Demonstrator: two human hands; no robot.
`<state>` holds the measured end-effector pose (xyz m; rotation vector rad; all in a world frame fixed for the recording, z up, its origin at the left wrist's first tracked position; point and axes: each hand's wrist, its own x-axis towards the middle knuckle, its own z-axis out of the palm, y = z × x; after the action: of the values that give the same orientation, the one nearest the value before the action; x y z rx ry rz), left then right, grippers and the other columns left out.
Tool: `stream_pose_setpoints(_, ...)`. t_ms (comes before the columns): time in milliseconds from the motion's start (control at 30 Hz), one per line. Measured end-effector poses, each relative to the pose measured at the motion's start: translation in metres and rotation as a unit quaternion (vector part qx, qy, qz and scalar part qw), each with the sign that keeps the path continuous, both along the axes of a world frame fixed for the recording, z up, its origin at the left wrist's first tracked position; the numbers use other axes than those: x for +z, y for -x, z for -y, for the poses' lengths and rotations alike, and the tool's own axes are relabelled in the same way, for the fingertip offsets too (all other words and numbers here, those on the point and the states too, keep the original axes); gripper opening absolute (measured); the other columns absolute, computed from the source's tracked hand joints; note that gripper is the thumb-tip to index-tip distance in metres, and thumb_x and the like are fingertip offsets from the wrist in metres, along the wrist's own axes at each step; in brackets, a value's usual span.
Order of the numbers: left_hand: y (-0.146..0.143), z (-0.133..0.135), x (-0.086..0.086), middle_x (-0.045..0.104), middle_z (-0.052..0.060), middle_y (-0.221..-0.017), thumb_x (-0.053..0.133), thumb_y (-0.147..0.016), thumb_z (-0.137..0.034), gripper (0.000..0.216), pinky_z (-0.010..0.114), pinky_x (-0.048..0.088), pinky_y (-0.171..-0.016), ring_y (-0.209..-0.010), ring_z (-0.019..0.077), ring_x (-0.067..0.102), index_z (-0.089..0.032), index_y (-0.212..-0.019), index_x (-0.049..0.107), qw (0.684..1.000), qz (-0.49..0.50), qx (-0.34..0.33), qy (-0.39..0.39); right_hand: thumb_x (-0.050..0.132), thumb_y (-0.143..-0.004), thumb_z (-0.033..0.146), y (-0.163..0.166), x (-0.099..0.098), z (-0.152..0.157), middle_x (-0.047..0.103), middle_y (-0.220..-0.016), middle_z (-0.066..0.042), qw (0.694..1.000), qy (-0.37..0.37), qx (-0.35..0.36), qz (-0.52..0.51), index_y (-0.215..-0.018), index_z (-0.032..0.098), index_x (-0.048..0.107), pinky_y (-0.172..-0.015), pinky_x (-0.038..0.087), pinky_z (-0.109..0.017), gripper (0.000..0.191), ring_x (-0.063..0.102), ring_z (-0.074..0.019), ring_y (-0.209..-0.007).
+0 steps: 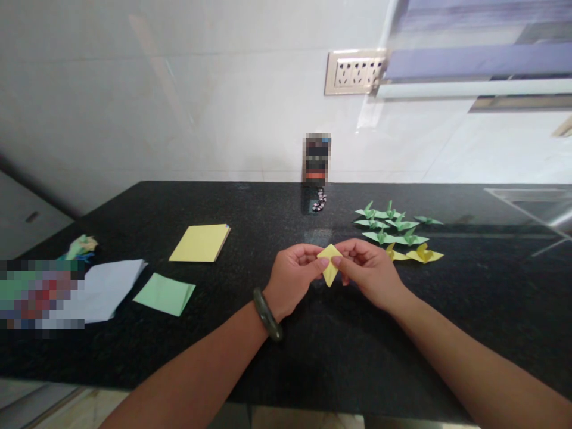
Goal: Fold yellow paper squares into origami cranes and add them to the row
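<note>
A small folded yellow paper [330, 262], kite-shaped with its tip pointing down, is held just above the black counter [313, 345]. My left hand [292, 279], with a dark bangle on its wrist, pinches the paper's left side. My right hand [369, 271] pinches its right side. Both hands are closed on it, fingertips meeting at the top fold.
Folded green paper cranes [388, 223] and yellow paper cranes [417, 255] lie right of the hands. A yellow paper stack [199, 243], a green sheet [165, 294] and white sheets [105, 289] lie to the left. A small dark object [316, 173] stands against the wall.
</note>
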<state>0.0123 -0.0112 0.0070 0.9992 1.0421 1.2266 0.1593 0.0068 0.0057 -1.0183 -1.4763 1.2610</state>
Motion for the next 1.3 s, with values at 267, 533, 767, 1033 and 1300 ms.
stream_pose_setpoints(267, 0.000, 0.001, 0.003, 0.065, 0.001, -0.063, 0.068, -0.064, -0.024, 0.019, 0.020, 0.048, -0.054, -0.054, 0.0088, 0.059, -0.012, -0.077, 0.060, 0.999, 0.033, -0.010, 0.004, 0.068, -0.068, 0.029, -0.003, -0.002, -0.001, 0.060, -0.055, 0.002, 0.999, 0.007, 0.024, -0.037, -0.081, 0.015, 0.062, -0.042, 0.043, -0.021, 0.021, 0.052, -0.0078, -0.042)
stream_pose_setpoints(533, -0.002, 0.002, 0.001, 0.064, -0.001, -0.060, 0.068, -0.063, -0.016, 0.017, 0.017, 0.046, -0.051, -0.051, 0.0064, 0.057, -0.013, -0.075, 0.057, 0.998, 0.051, -0.016, -0.022, 0.069, -0.067, 0.027, -0.003, -0.007, -0.001, 0.059, -0.053, 0.003, 0.999, 0.008, 0.007, -0.047, -0.076, 0.015, 0.061, -0.038, 0.039, -0.018, 0.017, 0.049, -0.0061, -0.038)
stream_pose_setpoints(767, -0.003, 0.004, 0.005, 0.061, -0.002, -0.053, 0.067, -0.061, -0.016, 0.010, 0.018, 0.045, -0.050, -0.048, 0.0068, 0.055, -0.013, -0.067, 0.059, 0.999, 0.033, -0.004, -0.032, 0.067, -0.069, 0.025, -0.001, -0.010, 0.000, 0.058, -0.053, 0.004, 0.997, 0.008, 0.013, -0.070, -0.077, 0.016, 0.063, -0.037, 0.038, -0.018, 0.012, 0.048, -0.0062, -0.038)
stream_pose_setpoints(1033, -0.003, 0.005, 0.005, 0.059, -0.003, -0.051, 0.067, -0.060, -0.017, 0.009, 0.019, 0.044, -0.049, -0.046, 0.0069, 0.053, -0.014, -0.064, 0.059, 0.999, 0.029, 0.001, -0.029, 0.067, -0.069, 0.023, 0.001, -0.012, 0.002, 0.053, -0.046, 0.006, 0.993, 0.038, 0.020, -0.114, -0.073, 0.017, 0.063, -0.036, 0.034, -0.017, 0.009, 0.043, -0.0047, -0.035)
stream_pose_setpoints(1300, -0.002, 0.006, 0.006, 0.061, -0.003, -0.053, 0.068, -0.062, -0.020, 0.020, 0.019, 0.044, -0.050, -0.048, 0.0080, 0.055, -0.015, -0.077, 0.055, 0.999, -0.013, -0.018, -0.047, 0.069, -0.066, 0.027, 0.002, -0.009, 0.001, 0.055, -0.047, 0.005, 0.994, 0.053, 0.020, -0.094, -0.073, 0.015, 0.060, -0.033, 0.033, -0.017, 0.016, 0.042, -0.0043, -0.033)
